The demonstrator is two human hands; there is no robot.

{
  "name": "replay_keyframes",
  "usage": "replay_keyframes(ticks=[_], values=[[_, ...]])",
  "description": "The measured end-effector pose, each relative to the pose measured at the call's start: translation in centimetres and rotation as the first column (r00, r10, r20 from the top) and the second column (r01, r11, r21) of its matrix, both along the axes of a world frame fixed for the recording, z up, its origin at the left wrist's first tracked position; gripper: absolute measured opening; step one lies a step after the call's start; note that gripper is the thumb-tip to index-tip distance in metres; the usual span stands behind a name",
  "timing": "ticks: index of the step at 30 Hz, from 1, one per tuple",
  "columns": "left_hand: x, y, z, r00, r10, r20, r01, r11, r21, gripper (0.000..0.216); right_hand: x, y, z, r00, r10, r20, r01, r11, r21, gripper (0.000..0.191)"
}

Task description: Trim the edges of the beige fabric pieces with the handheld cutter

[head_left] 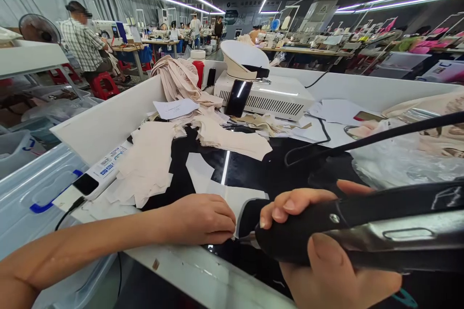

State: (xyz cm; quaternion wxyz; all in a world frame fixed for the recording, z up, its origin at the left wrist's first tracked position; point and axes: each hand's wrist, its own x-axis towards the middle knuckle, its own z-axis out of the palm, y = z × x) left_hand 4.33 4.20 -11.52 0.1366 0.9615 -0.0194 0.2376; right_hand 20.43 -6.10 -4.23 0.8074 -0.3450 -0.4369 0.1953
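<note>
My right hand (326,251) is wrapped around a bulky black hand tool (348,219) with a metal strip along its side. Its narrow metal tip points left, close to the fingertips of my left hand (206,219). The tool's exact kind does not show. My left hand is closed, its fingers curled together on the near edge of a white cut piece (201,174) with a curved outline. That piece lies on a glossy black work surface (250,169). The left fingertips are partly hidden, and I cannot tell whether the piece is paper or cloth.
Stacks of pale cut pieces (148,154) lie left and behind. A phone (238,98) leans against a white vented box (268,94). A black cable (380,137) crosses on the right above a plastic bag (395,154). A white wall (108,120) borders the table. People sit at sewing machines beyond.
</note>
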Motion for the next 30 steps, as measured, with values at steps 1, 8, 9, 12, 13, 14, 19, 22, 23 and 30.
replay_keyframes(ticks=[1, 8, 9, 12, 13, 14, 19, 22, 23, 30], values=[[0.05, 0.01, -0.06, 1.0, 0.0, 0.011, 0.0, 1.0, -0.008, 0.019, -0.07, 0.16, -0.02, 1.0, -0.002, -0.007, 0.002, 1.0, 0.003, 0.043], [0.22, 0.0, -0.33, 0.998, -0.012, 0.06, 0.013, 1.0, -0.018, 0.019, -0.09, 0.28, -0.12, 1.0, 0.012, -0.007, -0.012, 1.0, -0.018, 0.042], [0.21, 0.01, -0.34, 0.998, -0.011, 0.058, 0.012, 1.0, -0.021, 0.019, -0.05, 0.26, -0.12, 1.0, 0.014, -0.006, -0.014, 1.0, -0.019, 0.042], [0.23, 0.06, -0.34, 0.998, -0.012, 0.06, 0.014, 0.999, -0.034, 0.022, 0.01, 0.27, -0.15, 1.0, 0.01, 0.005, -0.01, 1.0, -0.029, 0.042], [0.26, 0.08, -0.32, 0.998, -0.011, 0.061, 0.013, 0.999, -0.033, 0.023, 0.0, 0.29, -0.18, 1.0, 0.009, 0.011, -0.008, 0.999, -0.032, 0.042], [0.3, 0.1, -0.3, 0.998, -0.008, 0.059, 0.01, 1.0, -0.03, 0.023, -0.02, 0.32, -0.22, 1.0, 0.006, 0.015, -0.006, 0.999, -0.032, 0.042], [0.54, 0.13, -0.17, 0.999, 0.042, -0.005, -0.042, 0.999, 0.007, 0.013, -0.12, 0.37, -0.41, 1.0, 0.002, 0.014, -0.002, 1.0, -0.018, 0.042], [0.68, 0.09, -0.06, 0.997, 0.081, 0.0, -0.081, 0.997, 0.012, 0.009, 0.0, 0.33, -0.41, 1.0, 0.011, 0.013, -0.01, 1.0, -0.021, 0.042], [0.72, 0.09, -0.01, 0.996, 0.087, 0.012, -0.087, 0.996, 0.016, 0.009, 0.06, 0.32, -0.39, 1.0, 0.013, 0.014, -0.013, 1.0, -0.021, 0.042], [0.95, 0.43, 0.17, 1.0, 0.002, 0.01, -0.003, 0.999, 0.035, 0.013, 0.28, 0.33, -0.14, 1.0, 0.008, 0.021, -0.008, 0.999, -0.032, 0.042]])
